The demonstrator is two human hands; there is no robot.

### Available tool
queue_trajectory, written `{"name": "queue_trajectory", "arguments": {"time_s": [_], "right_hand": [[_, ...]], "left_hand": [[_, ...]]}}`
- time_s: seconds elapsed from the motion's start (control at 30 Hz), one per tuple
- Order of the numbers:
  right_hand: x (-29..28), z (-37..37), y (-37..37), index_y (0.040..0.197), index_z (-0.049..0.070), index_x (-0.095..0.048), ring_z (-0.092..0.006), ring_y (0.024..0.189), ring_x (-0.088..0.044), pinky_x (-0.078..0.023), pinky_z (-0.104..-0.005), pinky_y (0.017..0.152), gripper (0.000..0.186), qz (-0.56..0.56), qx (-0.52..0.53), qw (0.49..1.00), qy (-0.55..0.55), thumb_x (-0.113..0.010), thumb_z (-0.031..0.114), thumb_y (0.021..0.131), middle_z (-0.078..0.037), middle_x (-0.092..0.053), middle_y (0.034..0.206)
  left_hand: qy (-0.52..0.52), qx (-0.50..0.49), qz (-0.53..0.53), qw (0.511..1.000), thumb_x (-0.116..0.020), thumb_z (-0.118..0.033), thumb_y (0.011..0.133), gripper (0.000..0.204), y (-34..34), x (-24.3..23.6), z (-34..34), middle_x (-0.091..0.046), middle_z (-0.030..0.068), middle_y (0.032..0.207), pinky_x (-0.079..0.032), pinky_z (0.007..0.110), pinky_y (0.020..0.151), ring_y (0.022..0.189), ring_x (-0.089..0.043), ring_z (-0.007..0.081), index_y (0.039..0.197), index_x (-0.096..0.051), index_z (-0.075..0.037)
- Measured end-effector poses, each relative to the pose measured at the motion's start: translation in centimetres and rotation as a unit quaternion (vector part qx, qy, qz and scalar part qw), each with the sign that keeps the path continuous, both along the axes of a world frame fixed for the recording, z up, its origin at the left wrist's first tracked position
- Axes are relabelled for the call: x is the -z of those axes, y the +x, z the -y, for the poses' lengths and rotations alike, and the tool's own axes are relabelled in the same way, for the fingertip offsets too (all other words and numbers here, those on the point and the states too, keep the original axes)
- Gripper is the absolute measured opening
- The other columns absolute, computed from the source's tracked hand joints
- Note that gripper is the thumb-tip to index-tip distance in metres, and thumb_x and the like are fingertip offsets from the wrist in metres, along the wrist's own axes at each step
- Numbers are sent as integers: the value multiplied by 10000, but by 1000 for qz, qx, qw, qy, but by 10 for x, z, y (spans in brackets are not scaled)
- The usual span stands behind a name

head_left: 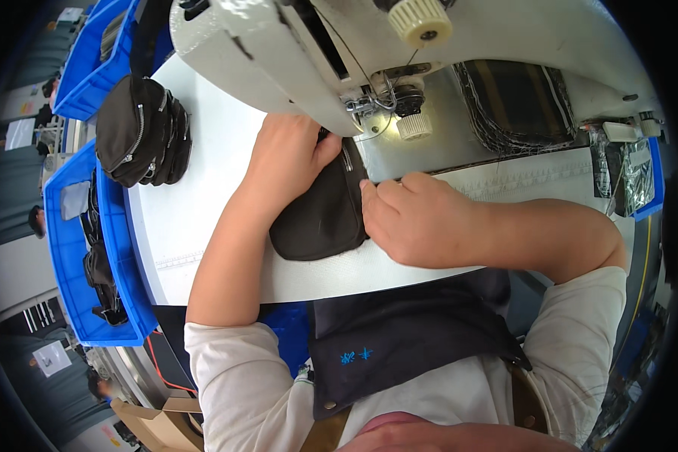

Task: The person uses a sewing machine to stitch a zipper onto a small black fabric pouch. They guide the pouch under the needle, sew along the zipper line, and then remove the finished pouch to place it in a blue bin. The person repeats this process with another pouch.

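A white sewing machine (241, 38) hangs over the work, its presser foot (358, 113) just beyond a dark brown fabric pouch (313, 226) with a short zipper. My left hand (294, 154) grips the top of the pouch beside the presser foot, fingertips partly hidden. My right hand (414, 222) is curled with thumb and forefinger at the pouch's right edge, lower than the left hand. The pouch lies on the white table (203, 226) with its upper end under my left hand.
A stack of dark zippered pouches (139, 135) sits at the left. Blue bins (135, 301) line the left edge, one holding dark pieces. Layered dark fabric pieces (516, 102) lie right of the needle. A small blue tray (655, 203) with packets is at far right. Distant people appear at left.
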State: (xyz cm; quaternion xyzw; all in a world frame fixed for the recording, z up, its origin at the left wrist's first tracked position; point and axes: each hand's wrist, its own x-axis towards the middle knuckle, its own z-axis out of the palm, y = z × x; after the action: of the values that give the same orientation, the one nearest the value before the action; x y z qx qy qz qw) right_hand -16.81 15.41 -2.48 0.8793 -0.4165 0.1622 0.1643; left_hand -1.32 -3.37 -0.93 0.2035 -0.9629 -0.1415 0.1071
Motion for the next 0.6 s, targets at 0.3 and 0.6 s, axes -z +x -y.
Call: {"name": "queue_trajectory", "arguments": {"time_s": [0.3, 0.6], "right_hand": [[5, 27, -19, 837, 77, -702, -187, 770, -634, -487, -322, 608, 100, -2, 82, 997, 11, -729, 133, 758, -33, -604, 806], [9, 30, -23, 846, 75, -673, -193, 670, -632, -500, -348, 602, 116, 20, 106, 994, 31, -731, 128, 761, -38, -561, 778]], "left_hand": [[67, -1, -64, 996, -729, -209, 965, 246, -27, 23, 48, -750, 165, 1089, -539, 457, 926, 1026, -701, 359, 1142, -724, -38], [31, 61, -164, 984, -778, -105, 891, 264, -32, 23, 54, -759, 146, 1130, -564, 419, 898, 1061, -709, 310, 1146, -745, -48]]}}
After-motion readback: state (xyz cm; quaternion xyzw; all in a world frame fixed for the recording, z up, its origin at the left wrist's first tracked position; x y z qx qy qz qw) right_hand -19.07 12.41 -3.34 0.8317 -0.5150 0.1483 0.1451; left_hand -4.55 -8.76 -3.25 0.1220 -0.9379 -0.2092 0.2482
